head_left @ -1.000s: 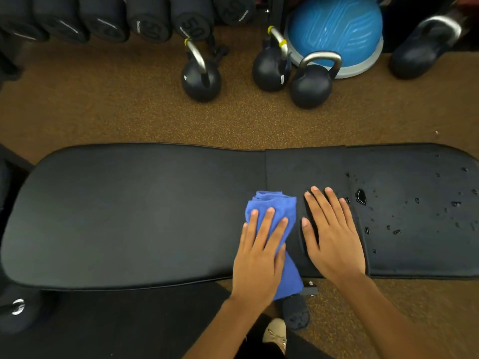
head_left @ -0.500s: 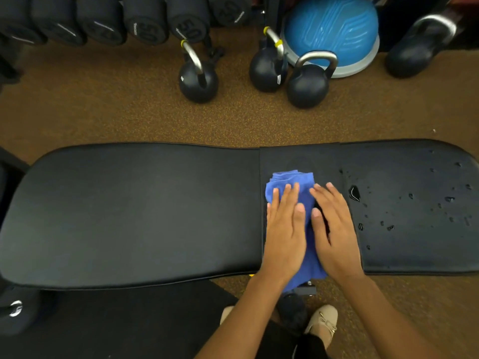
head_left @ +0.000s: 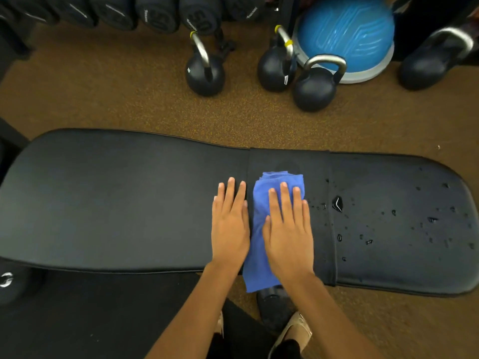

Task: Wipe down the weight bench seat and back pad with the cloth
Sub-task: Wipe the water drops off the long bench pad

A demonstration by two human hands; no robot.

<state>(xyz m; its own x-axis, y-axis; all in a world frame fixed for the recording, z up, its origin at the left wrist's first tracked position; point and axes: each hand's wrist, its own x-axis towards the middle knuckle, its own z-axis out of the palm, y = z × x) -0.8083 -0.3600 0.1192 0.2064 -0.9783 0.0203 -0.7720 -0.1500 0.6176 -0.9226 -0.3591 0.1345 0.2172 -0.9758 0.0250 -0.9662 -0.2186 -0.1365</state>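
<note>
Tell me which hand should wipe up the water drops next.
Probably the right. The right hand lies flat on the blue cloth, next to the water drops; the left hand rests on bare pad, on the cloth's far side.

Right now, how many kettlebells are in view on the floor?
4. Left kettlebell stands alone; middle pair sit by the blue dome; right kettlebell is at the frame edge. The dark weight at lower left may be another.

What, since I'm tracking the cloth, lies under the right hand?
The blue cloth lies under the right hand, on the bench pad. The pad beneath the cloth is covered; wetness there cannot be seen.
</note>
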